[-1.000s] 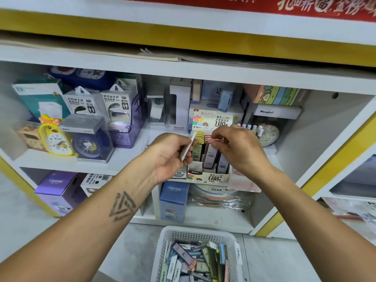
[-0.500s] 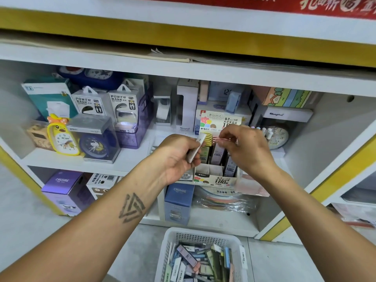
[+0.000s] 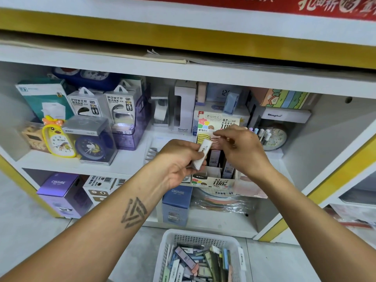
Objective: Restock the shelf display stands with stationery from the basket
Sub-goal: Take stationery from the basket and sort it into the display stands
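Nearest the camera, a white plastic basket (image 3: 200,239) with slotted walls stood on the grey floor, packed with slim flat lead cases (image 3: 187,259) in lilac, green, blue and pink, lying jumbled at all angles. Above it both bare forearms reached toward the shelf. The left hand (image 3: 179,161) had its fingers curled round a small stack of white cases (image 3: 202,154), smooth, thin and oblong, their top ends tilted up to the right; how many it held could not be told. The right hand (image 3: 244,151) hung just beside, fingers bent and thumb close to the forefinger; whether that grip pinched anything was unclear, as the fingertips were blurred.

Behind the hands stood the cardboard display stand (image 3: 213,182), printed "0.7" and "100", with upright dark cases (image 3: 214,157) in its stepped rows and a tall printed backboard. It sat at the front edge of the white shelf (image 3: 130,163). To the left were a dark blue clock (image 3: 89,147) in a clear box and a yellow duck-shaped clock (image 3: 58,139); farther back, two power bank boxes (image 3: 101,104) with hang tabs. To the right, a round clock (image 3: 277,138) stood behind white-capped pens (image 3: 263,135).

Since half a second before, the left hand's stack had turned so its broad white face showed, where earlier only a thin edge did, and the right hand had drawn slightly away from the stand's top row.
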The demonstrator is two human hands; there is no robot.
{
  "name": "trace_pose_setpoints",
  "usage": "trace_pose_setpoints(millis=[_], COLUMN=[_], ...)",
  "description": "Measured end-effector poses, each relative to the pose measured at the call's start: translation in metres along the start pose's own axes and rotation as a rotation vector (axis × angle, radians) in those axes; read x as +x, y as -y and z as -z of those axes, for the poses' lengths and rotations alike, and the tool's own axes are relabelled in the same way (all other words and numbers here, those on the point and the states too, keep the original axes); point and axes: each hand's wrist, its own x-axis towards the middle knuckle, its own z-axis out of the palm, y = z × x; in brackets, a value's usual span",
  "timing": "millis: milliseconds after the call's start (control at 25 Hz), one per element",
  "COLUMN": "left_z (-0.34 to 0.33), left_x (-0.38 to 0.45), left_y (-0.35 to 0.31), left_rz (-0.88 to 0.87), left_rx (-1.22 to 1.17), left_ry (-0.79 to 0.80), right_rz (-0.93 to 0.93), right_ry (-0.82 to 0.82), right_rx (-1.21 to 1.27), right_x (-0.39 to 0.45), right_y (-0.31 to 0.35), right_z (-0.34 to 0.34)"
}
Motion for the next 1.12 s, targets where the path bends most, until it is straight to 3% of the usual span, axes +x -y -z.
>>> trace_pose_setpoints(millis=[120, 200, 360, 440, 480, 600, 680, 840, 920, 1040, 1120], left_z=[-0.004, -0.006, 0.0, 0.006, 0.008, 0.011, 0.011, 0.026, 0.045, 0.079, 0.096], left_x=[-0.004, -0.007, -0.008, -0.008, -0.009, -0.011, -0.012, -0.018, -0.015, -0.011, -0.013], left_y=[0.002, 0.003, 0.001, -0.002, -0.003, -0.003, -0.004, -0.013, -0.022, -0.03, -0.028], left_rz=[-0.023, -0.045, -0.06, -0.099, -0.122, -0.169, -0.195, -0.291, -0.371, -0.528, -0.581], left_rx=[0.021, 0.037, 0.012, 0.002, 0.02, 0.12, 0.175, 0.189, 0.277, 0.685, 0.968], left_ry=[0.043, 0.054, 0.031, 0.016, 0.006, -0.041, -0.061, -0.036, -0.107, -0.283, -0.295], right_rz=[-0.264, -0.29, -0.331, -0.301, -0.23, 0.139, 0.266, 0.16, 0.073, -0.095, -0.18], right_ry=[0.131, 0.19, 0.095, 0.134, 0.172, 0.244, 0.224, 0.255, 0.245, 0.229, 0.237], right_rx=[0.612, 0.721, 0.809, 0.719, 0.561, 0.022, -0.096, 0.065, 0.134, 0.334, 0.527], right_x=[-0.003, -0.008, -0.011, -0.014, -0.016, -0.022, -0.021, -0.017, -0.012, -0.002, 0.001], right_y=[0.008, 0.009, 0.001, -0.002, -0.003, 0.006, 0.015, 0.032, 0.037, 0.044, 0.051], right_z=[0.009, 0.013, 0.028, 0.034, 0.034, 0.024, 0.015, -0.006, -0.015, -0.022, -0.024])
